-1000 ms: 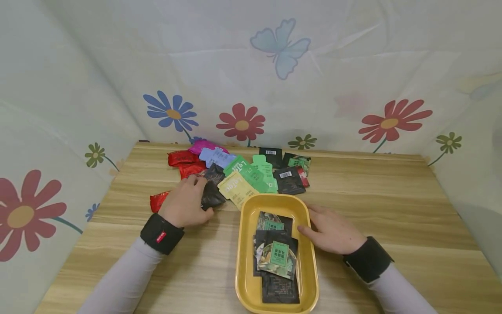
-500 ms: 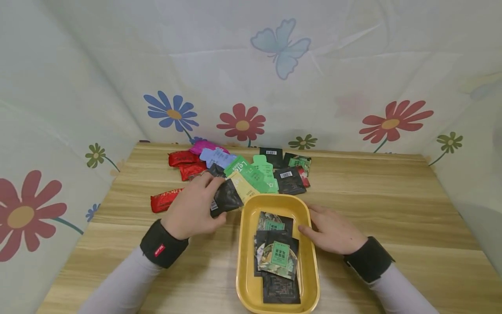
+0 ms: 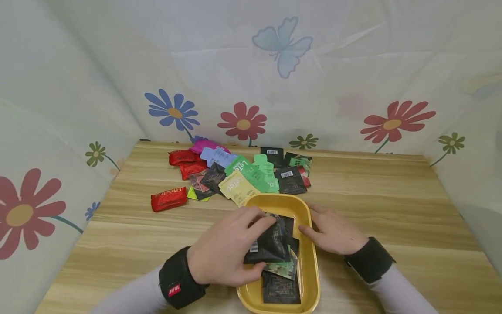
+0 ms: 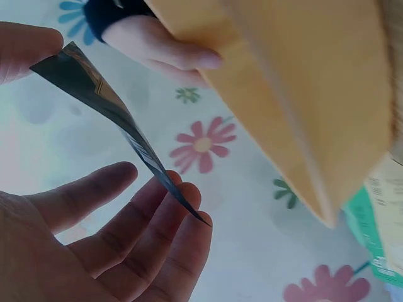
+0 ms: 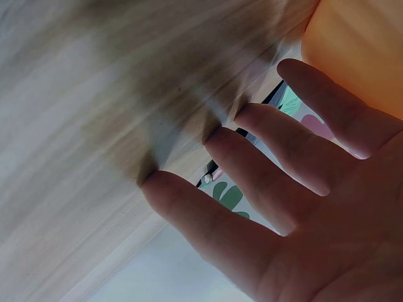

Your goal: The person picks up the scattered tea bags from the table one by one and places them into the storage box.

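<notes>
My left hand (image 3: 225, 248) pinches a black sachet (image 3: 272, 244) with a barcode over the yellow tray (image 3: 315, 279). In the left wrist view the sachet (image 4: 116, 110) bends a little between the thumb above and the fingertips below. Several dark sachets (image 3: 280, 288) with green labels lie piled inside the tray, partly hidden by the left hand. At the tray's right side is my right hand (image 3: 335, 231), its thumb overlapping the rim. The right wrist view shows that hand's fingers (image 5: 264, 182) extended and spread, tips on the wooden tabletop, beside the tray's outer wall.
Beyond the tray lie a yellow packet (image 3: 238, 187), green packets (image 3: 251, 172), a blue packet (image 3: 217, 157), black sachets (image 3: 290, 181) and a magenta packet (image 3: 208, 145). Left of them sits a red packet (image 3: 168, 199). A flowered curtain (image 3: 333, 87) stands behind the wooden table (image 3: 376, 187).
My left hand has picked the black sachet up from the pile and carried it right and nearer, over the tray. The right hand has stayed by the tray.
</notes>
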Tool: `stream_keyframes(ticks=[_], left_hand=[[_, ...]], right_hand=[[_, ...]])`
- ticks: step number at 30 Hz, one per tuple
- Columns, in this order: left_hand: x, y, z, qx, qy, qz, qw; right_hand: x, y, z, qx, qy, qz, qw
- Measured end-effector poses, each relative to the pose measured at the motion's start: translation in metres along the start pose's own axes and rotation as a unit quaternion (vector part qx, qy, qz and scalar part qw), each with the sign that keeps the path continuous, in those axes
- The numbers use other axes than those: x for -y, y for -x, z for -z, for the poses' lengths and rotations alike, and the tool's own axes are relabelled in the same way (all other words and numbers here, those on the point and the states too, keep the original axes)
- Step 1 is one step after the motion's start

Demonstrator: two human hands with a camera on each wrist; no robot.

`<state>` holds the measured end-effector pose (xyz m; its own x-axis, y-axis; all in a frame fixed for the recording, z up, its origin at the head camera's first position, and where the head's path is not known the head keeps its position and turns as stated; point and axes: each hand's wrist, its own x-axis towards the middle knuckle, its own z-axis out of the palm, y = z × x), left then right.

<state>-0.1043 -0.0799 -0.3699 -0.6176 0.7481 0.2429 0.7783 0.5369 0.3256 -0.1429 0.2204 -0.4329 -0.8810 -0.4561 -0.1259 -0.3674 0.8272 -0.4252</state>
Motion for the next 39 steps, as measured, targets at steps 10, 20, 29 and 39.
stream_keyframes(ticks=[10,20,29,39], left_hand=[[-0.020,0.000,0.005,0.030,-0.018,-0.029,0.9990],[0.007,-0.002,0.004,0.041,-0.039,0.026,0.9981],[0.086,-0.006,0.000,0.004,-0.106,0.138,0.9848],[0.157,0.006,-0.007,0.044,-0.108,0.247,0.9621]], right_hand=[[0.001,0.000,0.002,0.005,-0.001,-0.007,1.0000],[0.000,0.000,0.001,0.001,0.003,0.003,1.0000],[-0.001,0.000,0.000,-0.004,0.007,0.014,0.9999],[0.000,0.000,0.000,-0.001,0.008,0.006,1.0000]])
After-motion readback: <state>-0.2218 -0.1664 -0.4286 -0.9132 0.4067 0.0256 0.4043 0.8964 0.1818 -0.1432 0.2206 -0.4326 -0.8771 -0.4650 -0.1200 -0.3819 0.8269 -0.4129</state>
